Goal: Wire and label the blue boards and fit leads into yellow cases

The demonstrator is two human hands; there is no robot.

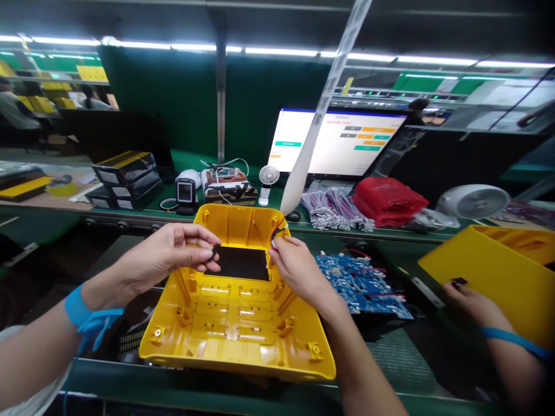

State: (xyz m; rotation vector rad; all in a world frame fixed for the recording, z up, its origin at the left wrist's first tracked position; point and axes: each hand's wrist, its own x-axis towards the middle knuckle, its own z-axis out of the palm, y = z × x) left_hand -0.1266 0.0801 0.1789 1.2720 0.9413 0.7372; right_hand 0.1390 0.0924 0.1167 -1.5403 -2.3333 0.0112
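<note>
the left hand (188, 248) pinches a small black piece (215, 250) between thumb and fingertips, held above the far left part of a yellow housing (299, 341). the right hand (299, 266) has its thumb and fingers closed on thin wires (276, 232) at the housing's far right edge — what the wires end in is hidden by the fingers. the housing lies hollow side up, below and between both hands.

as for progress, a black panel (243, 263) sits in the recess between the two hands, so that part looks done. the wires rise loose beside the right hand, and the black piece is in the fingers, not in the housing; both seem unfinished. nearer the body than either hand, the housing's floor shows only bare moulding and posts, with no circuit board on it. blue circuit boards (355, 283) lie outside, to the right of the right hand (whether they belong to this housing, i cannot tell). all told, the work looks partway along — farther right, a co-worker's hand (470, 297) is at another yellow housing (485, 266).
</note>
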